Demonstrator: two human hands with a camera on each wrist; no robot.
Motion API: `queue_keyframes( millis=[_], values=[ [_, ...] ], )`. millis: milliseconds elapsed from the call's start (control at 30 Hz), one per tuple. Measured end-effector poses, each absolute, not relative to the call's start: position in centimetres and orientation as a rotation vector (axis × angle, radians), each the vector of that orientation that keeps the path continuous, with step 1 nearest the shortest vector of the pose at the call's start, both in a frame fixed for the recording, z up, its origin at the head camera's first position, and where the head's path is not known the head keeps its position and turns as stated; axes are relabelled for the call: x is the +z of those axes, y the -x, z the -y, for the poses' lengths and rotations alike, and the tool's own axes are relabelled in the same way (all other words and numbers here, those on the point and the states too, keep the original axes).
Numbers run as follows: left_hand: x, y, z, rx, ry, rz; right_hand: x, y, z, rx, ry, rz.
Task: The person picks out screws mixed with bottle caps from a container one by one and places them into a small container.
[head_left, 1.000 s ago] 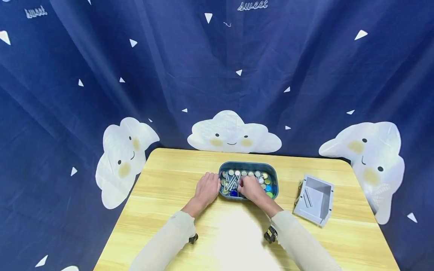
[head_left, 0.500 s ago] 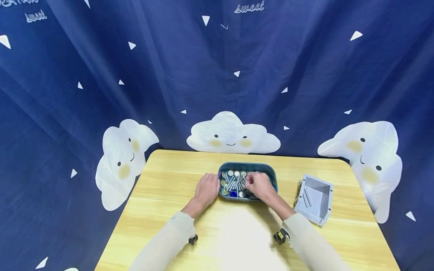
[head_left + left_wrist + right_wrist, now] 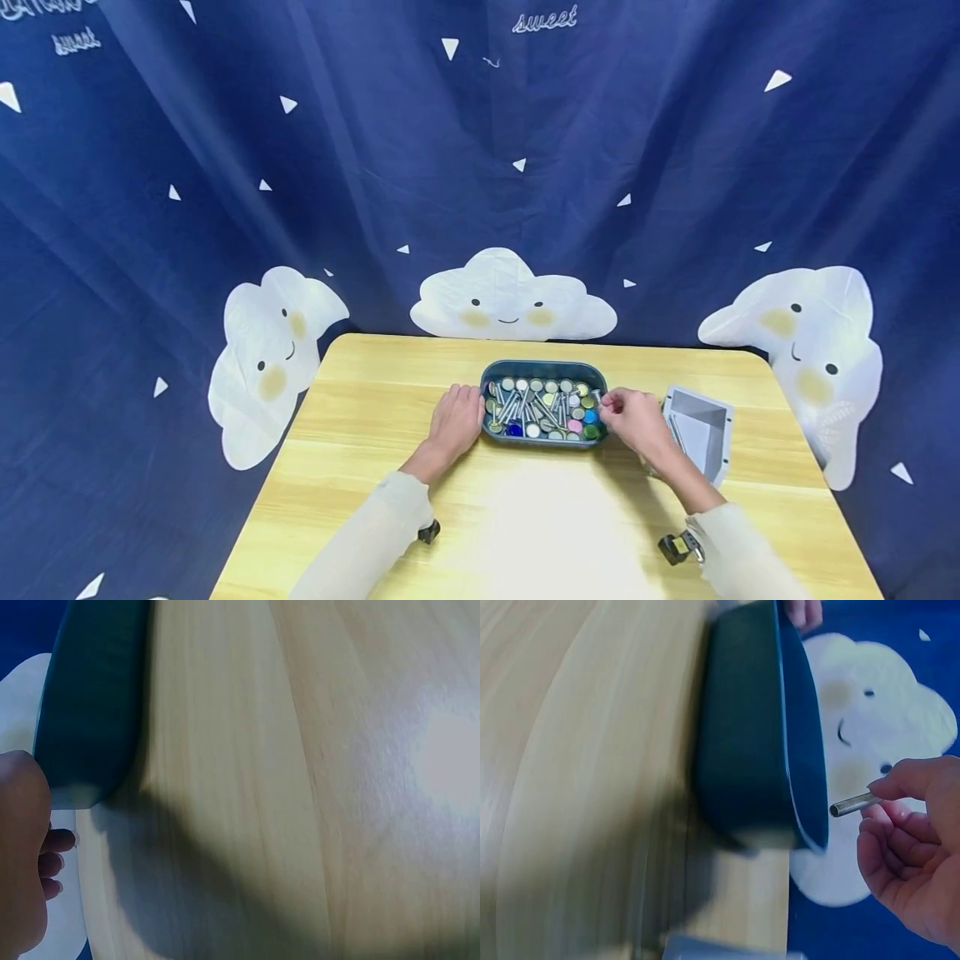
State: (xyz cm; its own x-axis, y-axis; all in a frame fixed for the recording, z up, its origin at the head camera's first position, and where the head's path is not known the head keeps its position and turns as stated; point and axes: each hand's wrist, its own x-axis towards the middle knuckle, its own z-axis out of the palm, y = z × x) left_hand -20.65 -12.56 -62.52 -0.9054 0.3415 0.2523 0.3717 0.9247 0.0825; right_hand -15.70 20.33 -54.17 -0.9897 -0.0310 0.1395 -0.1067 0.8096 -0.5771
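My right hand [image 3: 636, 421] pinches a metal bolt [image 3: 855, 804] between thumb and fingertips, at the right end of a dark teal bin [image 3: 543, 442]. In the right wrist view, the bolt's threaded end points at the bin's rim. Several bolts [image 3: 512, 406] lie loose inside that bin, among bottle caps [image 3: 576, 426] in white, gold, pink, blue and green. My left hand [image 3: 457, 419] holds the bin's left end at the rim. In the left wrist view, some of its fingers [image 3: 54, 864] curl outside the wall, and the spot where it grips is partly hidden.
To the right stands a grey bin [image 3: 726, 450] with bolts [image 3: 677, 433] inside, partly hidden by my right forearm. Both bins rest on a wooden table [image 3: 390, 375]. Behind it hangs a blue curtain [image 3: 360, 167] with cloud faces.
My right hand has come up out of the teal bin and moved right to its right end, carrying a bolt. The left hand stays at the left end.
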Motion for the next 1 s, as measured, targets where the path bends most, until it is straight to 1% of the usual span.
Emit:
queue_keyframes(
  millis=[233, 567, 733, 1000],
  values=[
    [-62.0, 20.3, 12.3, -0.281, 0.497, 2.898, -53.8, 14.0, -24.1, 0.905, 0.023, 2.871],
    [-62.4, 20.4, 12.3, -0.283, 0.456, 2.859, -54.8, 12.4, -28.7, 0.789, 0.14, 2.882],
    [-62.4, 20.3, 12.3, -0.342, 0.425, 2.875, -55.1, 12.3, -29.7, 0.77, 0.178, 2.895],
    [-62.2, 20.3, 11.9, -0.369, 0.433, 2.882, -55.6, 12.6, -30.4, 0.732, 0.32, 2.972]
  ],
)
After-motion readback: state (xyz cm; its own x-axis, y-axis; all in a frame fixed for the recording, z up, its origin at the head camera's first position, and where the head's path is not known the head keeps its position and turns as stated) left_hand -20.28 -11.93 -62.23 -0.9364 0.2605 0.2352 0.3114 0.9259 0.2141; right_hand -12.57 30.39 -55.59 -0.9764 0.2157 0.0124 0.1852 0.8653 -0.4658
